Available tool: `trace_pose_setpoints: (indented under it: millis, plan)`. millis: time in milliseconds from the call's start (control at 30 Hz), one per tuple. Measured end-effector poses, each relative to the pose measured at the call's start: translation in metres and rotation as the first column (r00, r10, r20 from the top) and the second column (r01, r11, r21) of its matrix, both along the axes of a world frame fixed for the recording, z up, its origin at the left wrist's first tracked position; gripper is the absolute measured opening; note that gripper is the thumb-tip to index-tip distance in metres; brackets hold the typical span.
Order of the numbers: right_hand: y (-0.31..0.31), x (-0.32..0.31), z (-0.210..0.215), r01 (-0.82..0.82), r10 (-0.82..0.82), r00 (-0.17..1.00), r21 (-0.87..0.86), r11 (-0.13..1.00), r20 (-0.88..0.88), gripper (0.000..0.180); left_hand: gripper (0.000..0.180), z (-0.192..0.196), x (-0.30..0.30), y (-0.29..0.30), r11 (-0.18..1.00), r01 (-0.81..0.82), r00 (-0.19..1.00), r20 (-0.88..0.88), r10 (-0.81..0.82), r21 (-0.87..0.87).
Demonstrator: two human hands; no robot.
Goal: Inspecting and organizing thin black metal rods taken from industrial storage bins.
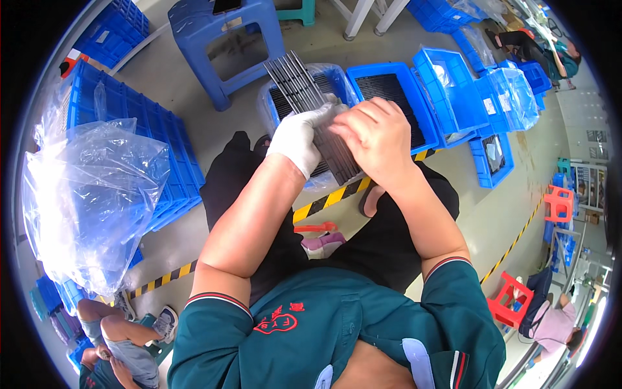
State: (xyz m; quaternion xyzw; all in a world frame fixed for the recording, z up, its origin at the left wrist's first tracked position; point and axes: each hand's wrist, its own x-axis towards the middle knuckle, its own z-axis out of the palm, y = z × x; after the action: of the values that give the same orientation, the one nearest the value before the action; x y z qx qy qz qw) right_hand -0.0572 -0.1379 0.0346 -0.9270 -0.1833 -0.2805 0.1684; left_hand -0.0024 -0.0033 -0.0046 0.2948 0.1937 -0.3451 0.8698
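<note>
My left hand [299,137], in a white glove, is closed round a bundle of long, thin black strips [295,78]. The bundle slants from upper left to lower right, above a plastic-lined blue bin [345,91]. My bare right hand [380,137] is at the bundle's right side. Its fingers are bent and drawn together, slightly blurred, with the tips against or close to the strips. Whatever they pinch is too small or hidden to make out. To the right, a second blue bin [424,133] holds more black strips [387,91] in rows.
Stacked blue crates [139,123] with clear plastic film [97,194] stand at left. A blue stool [227,48] is ahead. More blue bins [453,97] lie at right, red stools [510,299] farther off. Yellow-black tape [330,201] crosses the floor. A seated person [123,343] is at lower left.
</note>
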Motion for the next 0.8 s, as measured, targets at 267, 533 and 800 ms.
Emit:
trace_pose_setpoints:
  millis: [267,533,800]
  plan:
    - [-0.003,0.0,0.006,-0.042,0.035,0.997,0.101,0.994,0.073,0.012,0.018,-0.001,0.001,0.003,0.995,0.029,0.999,0.036,-0.026,-0.096]
    - [-0.005,0.002,0.001,0.023,0.048,0.982,0.365,0.931,-0.183,0.01,0.02,0.007,0.0,0.003,0.999,0.019,0.999,0.034,-0.018,-0.037]
    - [-0.004,0.004,-0.004,0.005,0.057,0.985,0.362,0.932,-0.161,0.011,0.02,0.007,0.0,0.001,1.0,0.012,1.0,0.025,-0.012,-0.026]
